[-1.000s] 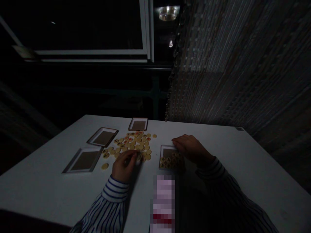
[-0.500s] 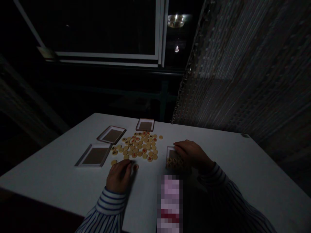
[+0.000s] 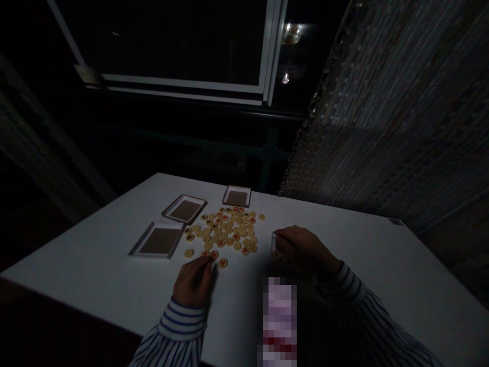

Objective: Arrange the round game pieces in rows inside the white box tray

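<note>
A spread of several small round yellow tokens with red and dark marks lies on a white table. My left hand rests palm down at the near edge of the spread, fingers curled, fingertips touching a token. My right hand lies curled over a small tray that holds tokens and hides most of it. Both wrists wear striped sleeves.
Three shallow white-rimmed trays with brown insides lie around the spread: near left, middle left, far. A dark window frame and a woven curtain stand behind the table. The room is very dim.
My left hand has drawn back from the pile toward me, with tokens left near its fingertips. My right hand has closed further over the small tray. The camera has shifted.
</note>
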Action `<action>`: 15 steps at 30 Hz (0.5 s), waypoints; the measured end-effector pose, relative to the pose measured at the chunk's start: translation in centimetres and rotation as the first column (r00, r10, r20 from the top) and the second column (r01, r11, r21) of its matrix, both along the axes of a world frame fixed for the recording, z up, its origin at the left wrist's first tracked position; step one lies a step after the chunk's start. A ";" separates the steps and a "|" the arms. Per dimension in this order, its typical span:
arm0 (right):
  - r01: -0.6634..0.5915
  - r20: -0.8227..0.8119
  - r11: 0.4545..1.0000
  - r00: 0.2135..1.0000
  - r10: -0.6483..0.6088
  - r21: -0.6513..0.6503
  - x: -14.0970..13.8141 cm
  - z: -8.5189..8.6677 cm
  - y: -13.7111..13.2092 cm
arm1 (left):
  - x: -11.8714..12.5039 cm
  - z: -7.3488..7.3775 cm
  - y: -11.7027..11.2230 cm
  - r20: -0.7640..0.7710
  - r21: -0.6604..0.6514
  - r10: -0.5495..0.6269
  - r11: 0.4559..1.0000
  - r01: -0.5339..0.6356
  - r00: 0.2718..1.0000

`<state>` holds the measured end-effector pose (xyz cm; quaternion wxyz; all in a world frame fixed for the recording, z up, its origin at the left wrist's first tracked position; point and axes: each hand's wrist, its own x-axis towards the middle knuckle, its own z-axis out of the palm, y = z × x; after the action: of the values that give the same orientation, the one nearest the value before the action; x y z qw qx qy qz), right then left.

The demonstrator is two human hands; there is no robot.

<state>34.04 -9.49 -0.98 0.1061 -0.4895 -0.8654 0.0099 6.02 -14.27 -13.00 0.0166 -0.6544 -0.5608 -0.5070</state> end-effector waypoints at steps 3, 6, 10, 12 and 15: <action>-0.015 0.011 1.000 1.000 0.015 -0.002 -0.6 -0.1 0.2 | 0.0 0.0 0.0 0.023 0.008 -0.003 1.000 0.003 1.000; -0.025 0.055 1.000 0.998 0.026 -0.017 -1.2 0.0 0.4 | 0.0 0.0 -0.1 0.037 0.002 -0.005 1.000 0.005 0.999; -0.057 0.130 0.997 0.990 0.062 -0.043 -2.2 0.3 1.0 | 0.0 0.1 -0.2 0.047 -0.035 0.014 0.999 -0.012 0.999; -0.069 0.165 0.996 0.983 0.076 -0.052 -2.7 0.5 1.3 | -0.2 0.3 -0.2 0.052 -0.041 0.008 0.999 -0.006 0.999; -0.086 0.200 0.994 0.975 0.098 -0.066 -3.7 0.9 1.8 | -0.8 0.6 -0.2 0.045 -0.038 -0.007 0.999 0.009 0.999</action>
<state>30.38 -7.66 -0.08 0.0026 -0.4503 -0.8928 -0.0105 5.20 -14.44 -12.41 -0.0105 -0.6451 -0.5680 -0.5110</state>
